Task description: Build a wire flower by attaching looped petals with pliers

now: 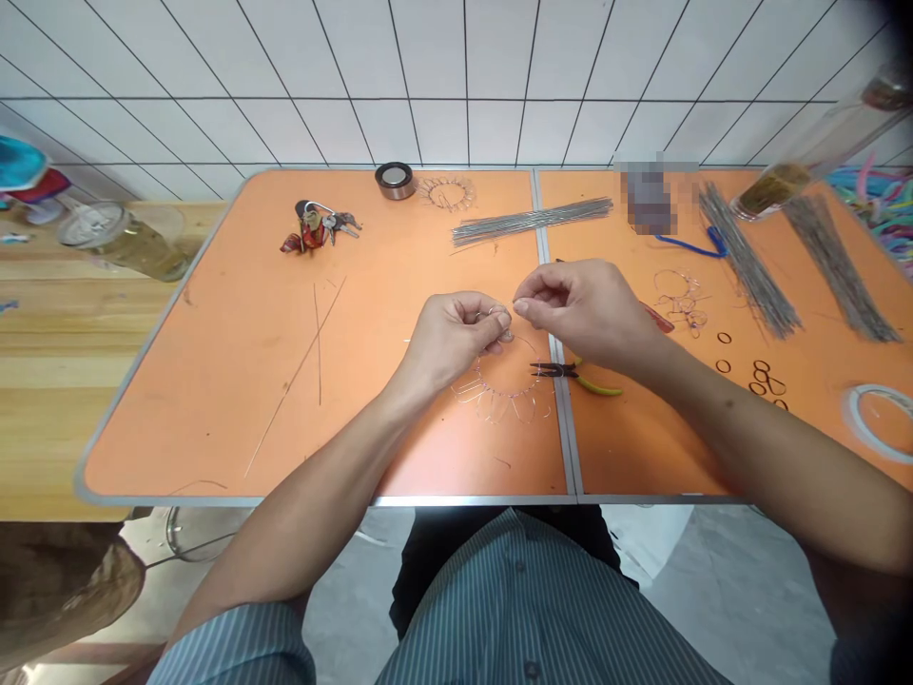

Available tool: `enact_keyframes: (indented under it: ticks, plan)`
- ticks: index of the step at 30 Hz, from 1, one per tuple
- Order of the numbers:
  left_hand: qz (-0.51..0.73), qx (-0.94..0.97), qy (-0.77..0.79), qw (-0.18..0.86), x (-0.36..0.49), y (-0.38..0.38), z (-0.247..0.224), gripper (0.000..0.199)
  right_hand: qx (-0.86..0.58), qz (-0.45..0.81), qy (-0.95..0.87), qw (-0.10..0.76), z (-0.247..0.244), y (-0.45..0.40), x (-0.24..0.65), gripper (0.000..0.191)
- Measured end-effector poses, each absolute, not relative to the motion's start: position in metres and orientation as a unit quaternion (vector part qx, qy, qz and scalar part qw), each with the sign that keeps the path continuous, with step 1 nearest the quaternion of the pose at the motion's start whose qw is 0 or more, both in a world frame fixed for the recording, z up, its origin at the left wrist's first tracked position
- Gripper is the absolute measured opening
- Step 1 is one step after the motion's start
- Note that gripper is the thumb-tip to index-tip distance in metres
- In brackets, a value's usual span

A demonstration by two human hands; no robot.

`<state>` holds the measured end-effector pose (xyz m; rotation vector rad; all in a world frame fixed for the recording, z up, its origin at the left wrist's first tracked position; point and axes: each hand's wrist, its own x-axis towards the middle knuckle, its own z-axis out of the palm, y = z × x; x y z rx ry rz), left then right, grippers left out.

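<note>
The left hand (453, 333) had its thumb and forefinger pressed together on a small wire loop (507, 335), just above the worktop (399, 457) and near the seam between its two panels. A tip-to-tip pinch probably suited wire this thin, since a fuller grip would have covered it. The right hand (585, 304) came in from the other side, its thumb and forefinger brought together at the tips and the other fingers curled under; whether a strand lay between them I cannot tell. Holding the two pinches so near each other likely let one steady the wire while the other dealt with its end.

Below, a wire ring with looped petals (511, 398) lay flat on the worktop, partly hidden by the left hand (whether it joined the held loop was too fine to make out). Pliers with yellow handles (567, 370) lay with their nose at its edge, presumably for a quick reach. A bundle of straight wires (532, 222) lay beyond the hands, perhaps kept there as stock without crowding them. Two loose wires (319, 333) crossed on the left, and a roll of tape (395, 181) stood by the far edge.
</note>
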<state>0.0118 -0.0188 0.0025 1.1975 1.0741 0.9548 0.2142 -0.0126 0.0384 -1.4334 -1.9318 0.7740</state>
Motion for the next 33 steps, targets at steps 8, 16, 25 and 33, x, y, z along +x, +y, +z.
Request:
enact_keyframes:
  ticks: [8, 16, 25, 33]
  plan:
    - [0.382, 0.533, 0.444, 0.611, 0.008, -0.017, 0.003, 0.013, -0.489, 0.557, -0.632, 0.226, 0.043, 0.014, 0.247, 0.016]
    - [0.352, 0.544, 0.449, 0.615, 0.007, -0.017, 0.003, 0.023, -0.451, 0.64, -0.589, 0.201, 0.028, 0.017, 0.249, 0.019]
    - [0.399, 0.502, 0.45, 0.622, 0.009, -0.015, -0.003, 0.027, -0.424, 0.642, -0.585, 0.257, 0.013, 0.012, 0.244, 0.03]
    - [0.419, 0.474, 0.455, 0.626, 0.012, -0.015, -0.006, 0.034, -0.417, 0.639, -0.572, 0.301, 0.008, 0.003, 0.236, 0.038]
